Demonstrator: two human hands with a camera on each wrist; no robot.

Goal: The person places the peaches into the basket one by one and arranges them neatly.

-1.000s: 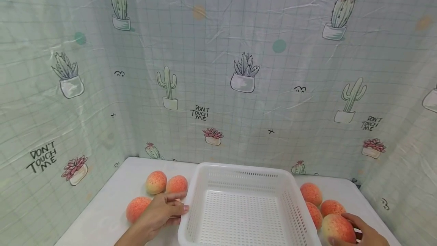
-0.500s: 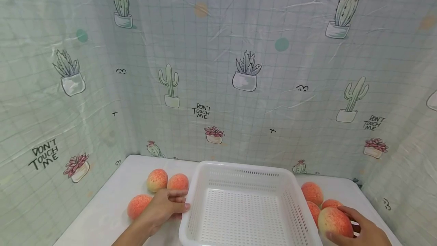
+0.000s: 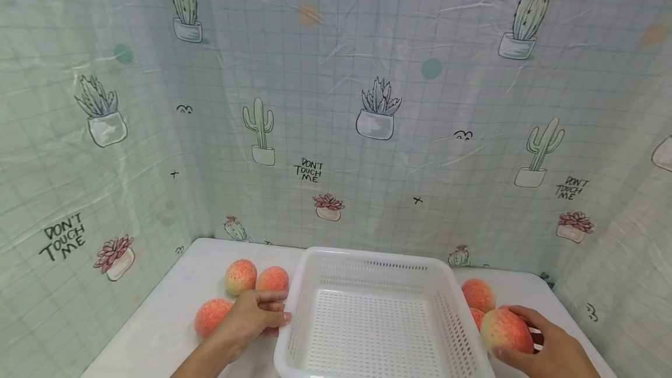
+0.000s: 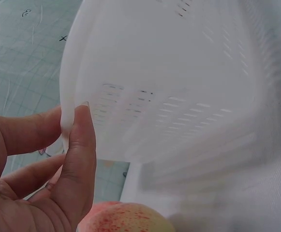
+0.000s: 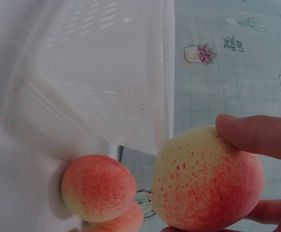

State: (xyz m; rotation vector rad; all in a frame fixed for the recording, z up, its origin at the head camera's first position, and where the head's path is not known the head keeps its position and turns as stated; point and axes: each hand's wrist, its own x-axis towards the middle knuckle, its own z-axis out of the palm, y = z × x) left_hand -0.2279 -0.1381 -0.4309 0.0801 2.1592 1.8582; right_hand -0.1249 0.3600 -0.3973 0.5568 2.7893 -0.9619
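A white perforated plastic basket stands at the front middle of the table, with nothing inside it. My left hand pinches the basket's left rim between thumb and fingers, as the left wrist view shows close up. On the other side, my right hand grips a red-and-yellow peach, thumb on one side and fingers on the other. In the right wrist view this held peach is up level with the basket's rim, and another peach sits lower, beside the basket wall.
Left of the basket lie several peaches, among them one by my forearm and one farther back. More peaches rest along its right side. A cactus-printed curtain encloses the white table.
My right hand has brought the held peach up and leftward, closer to the basket's right rim, so it now covers a peach behind it. The left hand keeps its place on the rim.
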